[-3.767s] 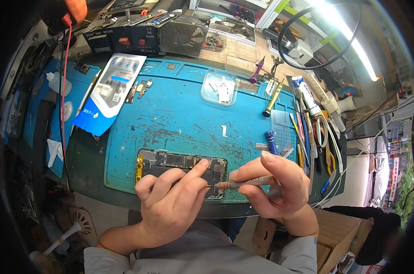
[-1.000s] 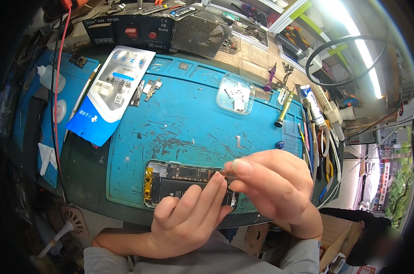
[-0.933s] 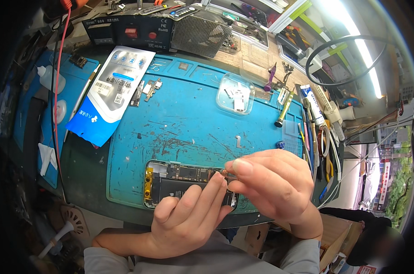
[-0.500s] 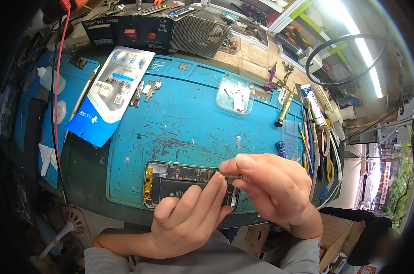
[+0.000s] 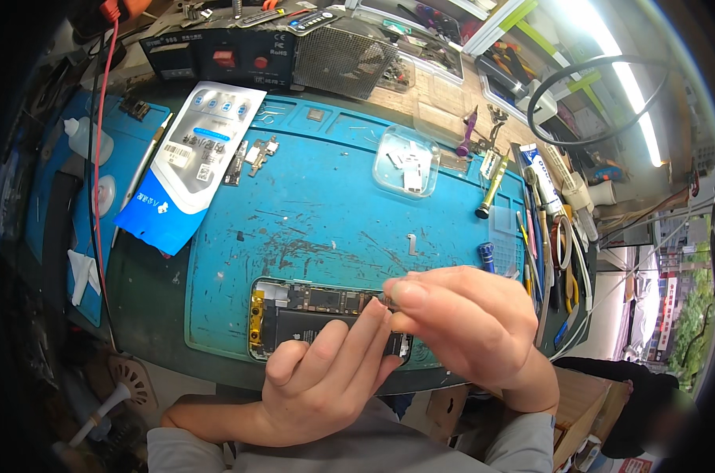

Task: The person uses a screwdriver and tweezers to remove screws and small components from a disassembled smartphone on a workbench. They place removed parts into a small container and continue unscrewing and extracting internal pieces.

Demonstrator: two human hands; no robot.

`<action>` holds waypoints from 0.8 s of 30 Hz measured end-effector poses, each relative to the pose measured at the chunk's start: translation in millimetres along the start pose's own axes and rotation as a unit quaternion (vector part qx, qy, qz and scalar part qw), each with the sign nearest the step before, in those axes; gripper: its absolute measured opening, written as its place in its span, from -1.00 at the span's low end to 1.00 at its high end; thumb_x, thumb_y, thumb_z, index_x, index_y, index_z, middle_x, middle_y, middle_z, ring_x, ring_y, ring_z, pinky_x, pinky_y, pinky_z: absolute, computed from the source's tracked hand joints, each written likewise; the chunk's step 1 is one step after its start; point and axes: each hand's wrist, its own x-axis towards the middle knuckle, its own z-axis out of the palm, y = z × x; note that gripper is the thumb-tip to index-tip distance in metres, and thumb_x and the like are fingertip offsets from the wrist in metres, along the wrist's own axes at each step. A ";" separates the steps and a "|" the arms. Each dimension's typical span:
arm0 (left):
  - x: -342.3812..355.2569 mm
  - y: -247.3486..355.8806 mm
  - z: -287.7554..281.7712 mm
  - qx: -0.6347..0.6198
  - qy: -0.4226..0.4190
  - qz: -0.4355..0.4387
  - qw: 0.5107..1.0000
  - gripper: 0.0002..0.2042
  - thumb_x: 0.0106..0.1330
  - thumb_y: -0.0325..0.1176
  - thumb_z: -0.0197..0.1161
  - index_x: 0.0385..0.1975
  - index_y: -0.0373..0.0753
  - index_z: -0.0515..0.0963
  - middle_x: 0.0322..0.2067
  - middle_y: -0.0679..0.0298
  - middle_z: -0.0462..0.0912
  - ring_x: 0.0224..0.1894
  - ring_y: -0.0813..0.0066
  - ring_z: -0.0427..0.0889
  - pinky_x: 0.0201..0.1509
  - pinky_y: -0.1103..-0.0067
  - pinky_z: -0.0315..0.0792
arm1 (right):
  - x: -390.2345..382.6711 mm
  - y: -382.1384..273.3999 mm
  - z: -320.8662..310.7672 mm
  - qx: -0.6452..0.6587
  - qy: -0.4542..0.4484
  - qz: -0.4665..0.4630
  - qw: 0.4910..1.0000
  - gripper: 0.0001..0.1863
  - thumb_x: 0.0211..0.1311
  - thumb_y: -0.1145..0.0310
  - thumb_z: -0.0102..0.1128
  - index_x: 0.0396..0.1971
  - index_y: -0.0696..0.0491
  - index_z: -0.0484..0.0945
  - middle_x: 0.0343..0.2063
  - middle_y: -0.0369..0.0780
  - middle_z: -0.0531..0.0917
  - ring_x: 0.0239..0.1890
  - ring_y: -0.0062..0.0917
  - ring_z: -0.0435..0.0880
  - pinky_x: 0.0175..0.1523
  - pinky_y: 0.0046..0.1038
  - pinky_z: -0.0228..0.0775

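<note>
An opened phone [image 5: 296, 325] lies near the front edge of the blue mat, its dark battery, circuit board and yellow-gold end part exposed. Over its right part rests my left hand [image 5: 326, 382], with fingers stretched forward and a little apart and the thumb by the phone's near edge. My right hand [image 5: 472, 323] is closed in a pinch at the phone's far right corner, beside my left fingertips. Whatever sits in that pinch is mostly hidden by the fingers. A small metal bracket [image 5: 412, 243] lies on the mat beyond my right hand.
A clear tray [image 5: 405, 162] with small metal parts stands beyond the phone. Screwdrivers [image 5: 491, 189] and tweezers lie to the right. At left are a silver-and-blue pouch [image 5: 192, 162] and a red cable [image 5: 105, 126]. A black device [image 5: 219, 61] stands at the back.
My right fingers and thumb have shifted slightly down and drawn closer together at the phone's corner. My left hand and the phone have stayed in place.
</note>
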 end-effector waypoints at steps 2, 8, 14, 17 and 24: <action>-0.2 0.2 -0.1 0.002 0.000 -0.001 1.000 -0.65 0.46 -0.04 0.22 0.00 -0.10 0.78 0.08 0.53 0.76 -0.06 0.70 0.56 0.10 0.48 0.10 | 0.3 -1.2 -0.9 -0.034 0.003 -0.007 0.999 -0.54 0.28 0.65 0.37 0.17 0.23 0.52 -0.21 0.02 0.79 -0.28 -0.23 0.85 -0.23 -0.32 0.76; -0.8 0.0 -0.3 0.003 -0.003 -0.002 1.000 -0.64 0.48 -0.03 0.20 0.01 -0.10 0.77 0.10 0.54 0.76 -0.05 0.71 0.55 0.10 0.47 0.10 | 1.6 -0.3 -1.6 0.031 0.001 0.026 0.999 -0.60 0.27 0.66 0.36 0.11 0.25 0.58 -0.24 0.00 0.79 -0.30 -0.27 0.83 -0.26 -0.36 0.75; 1.7 1.0 -2.0 0.001 -0.009 0.000 1.000 -0.65 0.48 -0.03 0.21 0.01 -0.09 0.78 0.09 0.55 0.75 -0.05 0.70 0.54 0.07 0.49 0.10 | -1.6 8.4 4.6 0.016 0.037 0.003 0.999 -0.48 0.14 0.59 0.49 0.14 0.24 0.59 -0.26 -0.03 0.79 -0.40 -0.34 0.79 -0.37 -0.42 0.65; 1.7 0.7 -2.5 0.004 -0.012 -0.006 1.000 -0.65 0.47 -0.03 0.23 0.01 -0.08 0.78 0.09 0.55 0.75 -0.05 0.70 0.53 0.04 0.50 0.10 | 0.6 1.3 -2.2 -0.015 0.008 0.022 1.000 -0.49 0.10 0.57 0.51 0.10 0.24 0.64 -0.23 -0.04 0.80 -0.39 -0.33 0.79 -0.36 -0.41 0.64; 4.8 -1.5 -3.7 0.008 -0.019 0.010 1.000 -0.63 0.39 -0.03 0.30 0.00 -0.12 0.79 0.10 0.54 0.75 -0.05 0.68 0.52 0.01 0.48 0.08 | 0.3 6.9 2.3 0.053 0.054 0.034 0.997 -0.48 0.09 0.70 0.33 0.13 0.27 0.63 -0.04 0.01 0.79 -0.22 -0.25 0.86 -0.19 -0.37 0.72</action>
